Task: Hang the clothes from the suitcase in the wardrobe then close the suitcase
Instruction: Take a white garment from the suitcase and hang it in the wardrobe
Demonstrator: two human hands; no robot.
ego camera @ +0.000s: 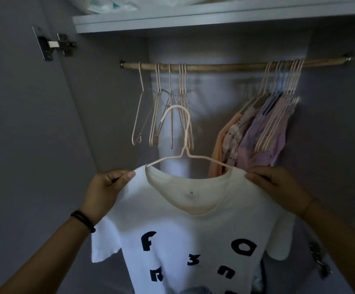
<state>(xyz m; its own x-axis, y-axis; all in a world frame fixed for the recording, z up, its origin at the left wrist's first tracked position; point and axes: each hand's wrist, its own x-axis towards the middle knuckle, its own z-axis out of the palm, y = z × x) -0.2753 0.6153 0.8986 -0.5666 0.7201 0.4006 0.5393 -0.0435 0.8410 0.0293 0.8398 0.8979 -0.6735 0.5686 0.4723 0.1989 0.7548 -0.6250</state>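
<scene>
I see a white T-shirt (193, 230) with dark letters printed on its front, already on a pale hanger (184, 150) and held up in front of the open wardrobe (108, 102). My left hand (106, 187) pinches the left shoulder of the shirt between thumb and curled fingers; a dark band (83, 220) sits on that wrist. My right hand (278, 183) grips the right shoulder the same way. The hanger's hook stands upright above the collar, below the wooden rail (225, 66) and not touching it. On the rail, a cluster of empty hangers (161, 115) hangs at the left end, just behind the hook. At the right end hang several pink and peach clothes (257, 134), pressed close together. A shelf (193, 18) runs across above the rail, with what may be plastic bags on it, though the light is too dim to be sure. A metal hinge (55, 44) is at the upper left.
</scene>
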